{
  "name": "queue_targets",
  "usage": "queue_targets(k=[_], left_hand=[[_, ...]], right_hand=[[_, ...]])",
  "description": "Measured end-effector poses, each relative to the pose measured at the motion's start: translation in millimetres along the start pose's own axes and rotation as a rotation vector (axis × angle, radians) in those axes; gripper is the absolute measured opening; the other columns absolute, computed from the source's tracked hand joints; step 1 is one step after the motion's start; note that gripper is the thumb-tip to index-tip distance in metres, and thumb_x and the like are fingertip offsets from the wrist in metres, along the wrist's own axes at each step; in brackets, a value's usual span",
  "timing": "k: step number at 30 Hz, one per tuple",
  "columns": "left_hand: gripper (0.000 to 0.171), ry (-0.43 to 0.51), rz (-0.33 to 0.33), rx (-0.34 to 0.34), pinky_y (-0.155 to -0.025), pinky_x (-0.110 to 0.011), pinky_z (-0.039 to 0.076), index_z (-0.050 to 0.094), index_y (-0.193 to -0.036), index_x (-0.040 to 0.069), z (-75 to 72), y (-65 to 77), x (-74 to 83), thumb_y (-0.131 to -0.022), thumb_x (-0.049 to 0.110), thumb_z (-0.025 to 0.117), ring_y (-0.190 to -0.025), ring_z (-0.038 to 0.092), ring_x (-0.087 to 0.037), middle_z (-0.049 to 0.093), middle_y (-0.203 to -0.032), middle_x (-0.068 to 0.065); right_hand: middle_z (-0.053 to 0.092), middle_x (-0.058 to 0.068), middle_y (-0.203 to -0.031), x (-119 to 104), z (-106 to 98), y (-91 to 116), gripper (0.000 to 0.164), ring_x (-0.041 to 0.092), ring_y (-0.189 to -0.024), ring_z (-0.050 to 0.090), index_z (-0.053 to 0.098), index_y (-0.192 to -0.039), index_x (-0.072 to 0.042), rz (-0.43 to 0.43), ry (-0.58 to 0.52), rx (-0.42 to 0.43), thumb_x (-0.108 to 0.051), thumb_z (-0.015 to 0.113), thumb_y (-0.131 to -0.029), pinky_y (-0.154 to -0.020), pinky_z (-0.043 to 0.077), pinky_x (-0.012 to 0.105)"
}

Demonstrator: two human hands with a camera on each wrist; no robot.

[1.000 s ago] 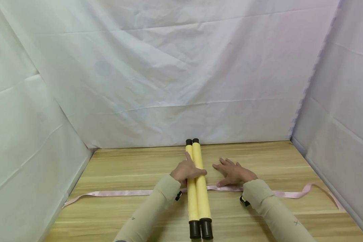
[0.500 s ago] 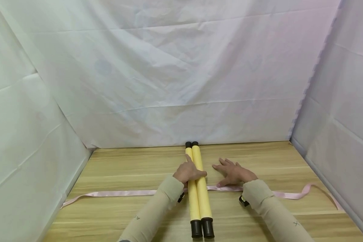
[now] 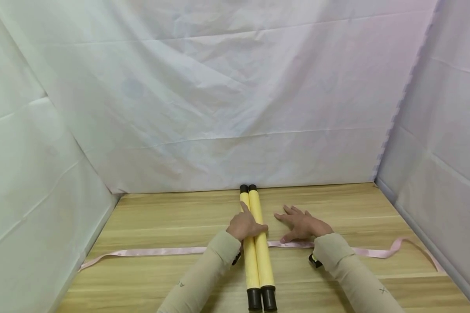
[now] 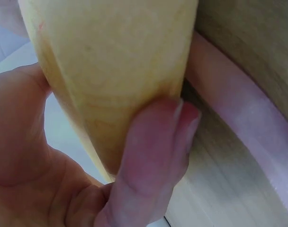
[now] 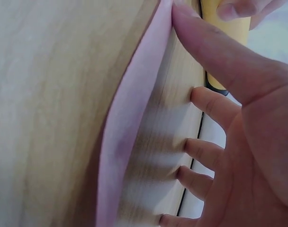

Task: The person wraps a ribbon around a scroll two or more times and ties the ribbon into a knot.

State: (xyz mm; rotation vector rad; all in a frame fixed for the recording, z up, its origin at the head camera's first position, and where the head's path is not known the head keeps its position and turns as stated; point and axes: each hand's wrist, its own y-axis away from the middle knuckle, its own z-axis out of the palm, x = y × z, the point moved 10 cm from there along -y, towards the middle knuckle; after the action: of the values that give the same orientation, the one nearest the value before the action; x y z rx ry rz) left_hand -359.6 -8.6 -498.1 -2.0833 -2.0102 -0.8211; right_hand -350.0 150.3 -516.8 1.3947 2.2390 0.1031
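Two yellow tubes (image 3: pixel 263 261) with black end caps lie side by side, pointing away from me, across a pink ribbon (image 3: pixel 160 251). My left hand (image 3: pixel 246 225) grips them around the middle, thumb across the right-hand tube. In the left wrist view the fingers (image 4: pixel 151 146) curl against the yellow surface, with the ribbon passing beside them. To the right of the tubes, my right hand (image 3: pixel 303 224) rests on the table with fingers spread. Its thumb (image 5: pixel 215 47) presses the ribbon's edge in the right wrist view, while the other fingertips touch the wood.
The ribbon stretches sideways over the wood-grain table (image 3: pixel 160 217), its right end (image 3: pixel 397 245) rising in a loose curl. White cloth walls (image 3: pixel 219 108) stand behind and on both sides. The far tube caps (image 3: pixel 244 188) sit close to the back cloth.
The tubes have shifted slightly toward me, their far caps dropping away from the back cloth. My left hand moved a little nearer and to the right with them. The right hand has stayed put.
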Motion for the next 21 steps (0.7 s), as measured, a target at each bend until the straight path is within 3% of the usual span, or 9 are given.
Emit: queue_targets(k=[6, 10, 16, 21], left_hand=[[0.122, -0.052, -0.001, 0.039, -0.055, -0.036, 0.053, 0.004, -0.148, -0.007, 1.6, -1.5, -1.5, -0.067, 0.056, 0.070, -0.060, 0.058, -0.024, 0.062, -0.072, -0.016], [0.121, -0.134, -0.002, 0.075, -0.055, -0.035, 0.050, 0.007, -0.148, -0.008, 2.2, -1.2, -0.7, -0.068, 0.062, 0.066, -0.054, 0.055, -0.022, 0.060, -0.064, -0.013], [0.117, -0.272, 0.005, 0.111, -0.053, -0.035, 0.046, 0.012, -0.148, -0.007, 1.4, -0.3, 1.0, -0.075, 0.078, 0.046, -0.044, 0.050, -0.019, 0.055, -0.052, -0.009], [0.110, -0.261, 0.019, 0.098, -0.053, -0.035, 0.043, 0.012, -0.150, -0.004, 0.6, -0.2, -3.2, -0.081, 0.079, 0.034, -0.043, 0.049, -0.019, 0.054, -0.052, -0.008]], right_hand=[[0.012, 0.023, -0.157, 0.2, -0.9, -0.8, 0.086, 0.043, -0.140, 0.006, 0.034, -0.148, -0.019, -0.006, -0.004, 0.019, -0.051, 0.069, -0.077, -0.106, 0.006, 0.071], [0.010, 0.023, -0.157, 0.7, 0.3, -1.1, 0.087, 0.044, -0.140, 0.005, 0.033, -0.149, -0.019, -0.014, -0.009, 0.016, -0.053, 0.068, -0.077, -0.105, 0.005, 0.072], [0.009, 0.024, -0.157, 1.8, 1.6, -2.8, 0.086, 0.044, -0.140, 0.004, 0.031, -0.149, -0.018, -0.002, -0.009, -0.026, -0.049, 0.068, -0.078, -0.104, 0.007, 0.073], [0.009, 0.025, -0.156, 2.2, 1.2, -3.7, 0.085, 0.046, -0.139, 0.004, 0.032, -0.149, -0.018, 0.000, -0.020, -0.024, -0.047, 0.069, -0.079, -0.103, 0.007, 0.074]])
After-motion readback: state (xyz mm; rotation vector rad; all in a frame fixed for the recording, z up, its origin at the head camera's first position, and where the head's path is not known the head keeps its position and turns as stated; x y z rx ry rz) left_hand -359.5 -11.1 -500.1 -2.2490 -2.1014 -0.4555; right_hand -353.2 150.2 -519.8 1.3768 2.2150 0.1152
